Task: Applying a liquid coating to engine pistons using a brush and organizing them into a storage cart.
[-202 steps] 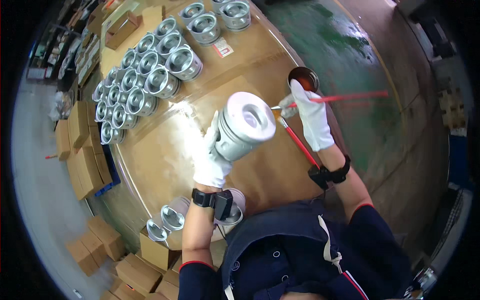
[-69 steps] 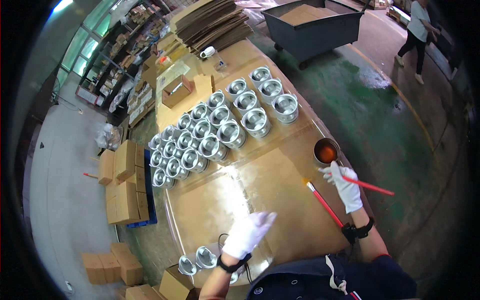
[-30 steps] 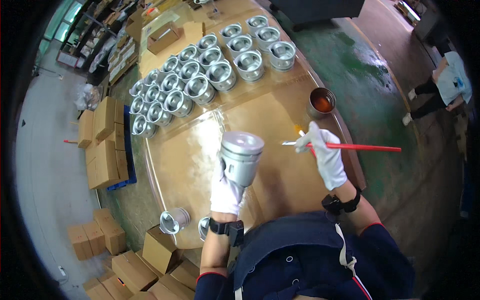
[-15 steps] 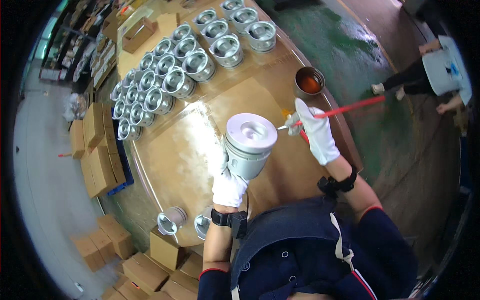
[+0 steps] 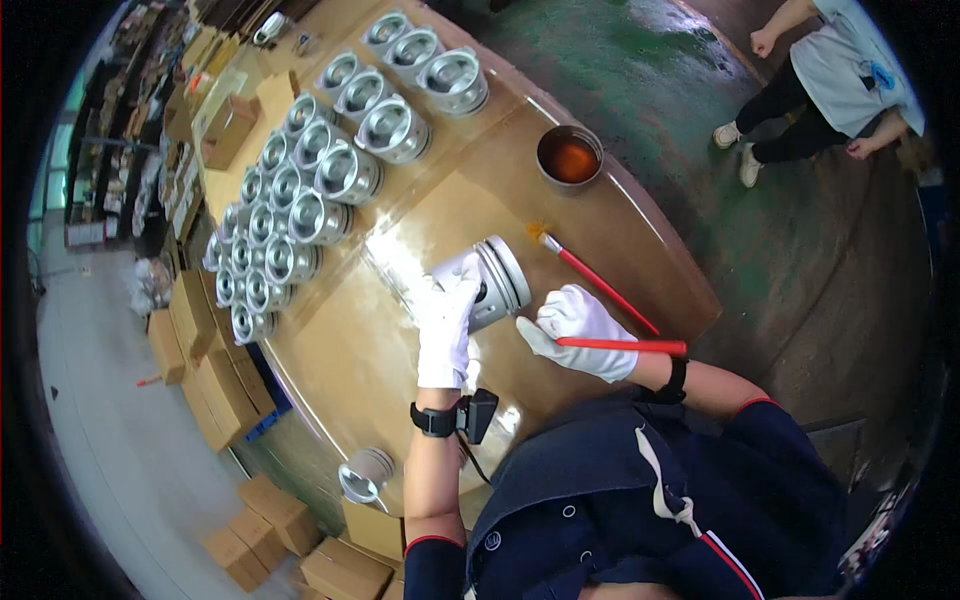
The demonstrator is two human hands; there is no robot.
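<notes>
My left hand [image 5: 445, 320], in a white glove, grips a silver-grey piston [image 5: 505, 275] tilted onto its side. The flat crown and ring grooves point right; the glove hides much of its skirt. Just right of it, my gloved right hand [image 5: 590, 335] is closed around a slim red-handled tool [image 5: 650, 347], whose working tip is not visible. Beyond that hand lies a red-handled brush [image 5: 600, 285] with yellowish bristles on the brown-covered table [image 5: 480, 190]. A metal cup [image 5: 542, 168] of reddish-brown liquid stands near the table's right edge.
Rows of pistons [image 5: 320, 215] stand on the table's far left. Another piston [image 5: 367, 472] is at the near left edge. Cardboard boxes [image 5: 225, 375] are stacked on the floor at left. A person [image 5: 845, 85] stands at the upper right.
The piston has gone from crown up to lying sideways, crown turned right. My right hand has come nearer my body, its tool away from the crown. The brush now shows fully.
</notes>
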